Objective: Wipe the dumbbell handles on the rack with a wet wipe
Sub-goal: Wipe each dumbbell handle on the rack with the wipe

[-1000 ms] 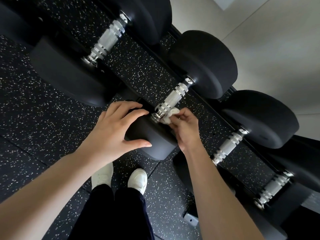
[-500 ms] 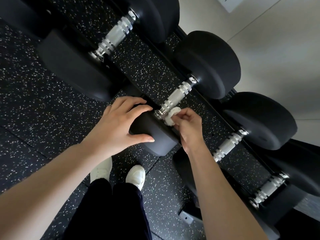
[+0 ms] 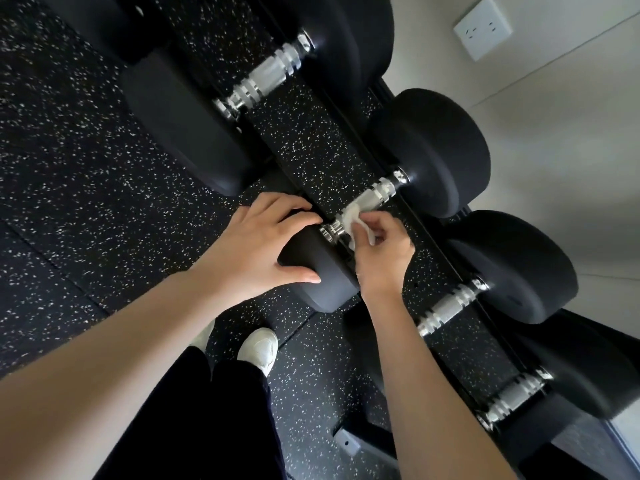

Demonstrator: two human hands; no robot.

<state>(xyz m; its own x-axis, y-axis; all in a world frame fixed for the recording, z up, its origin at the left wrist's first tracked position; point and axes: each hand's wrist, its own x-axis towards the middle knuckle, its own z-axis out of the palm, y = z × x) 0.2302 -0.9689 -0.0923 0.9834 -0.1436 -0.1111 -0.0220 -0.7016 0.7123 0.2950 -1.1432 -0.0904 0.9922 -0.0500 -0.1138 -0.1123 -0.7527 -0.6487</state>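
Several black dumbbells with chrome handles lie side by side on a black rack. My right hand (image 3: 382, 249) pinches a white wet wipe (image 3: 356, 221) and presses it against the near half of the middle dumbbell's handle (image 3: 375, 195). My left hand (image 3: 258, 249) grips the near head (image 3: 313, 271) of that same dumbbell, fingers curled over its top and thumb along its side. The handle's near end (image 3: 330, 232) shows bare between the two hands.
Another dumbbell handle (image 3: 265, 81) lies to the upper left, and two more handles (image 3: 450, 306) (image 3: 516, 396) to the lower right. The rack rail (image 3: 433, 244) runs diagonally. A wall with a socket (image 3: 482, 29) is behind. My white shoes (image 3: 258, 348) stand on speckled rubber flooring.
My right hand has slid the wipe along the handle, away from the near head toward the handle's middle. My left hand keeps its hold on the near head. The view shifted slightly.
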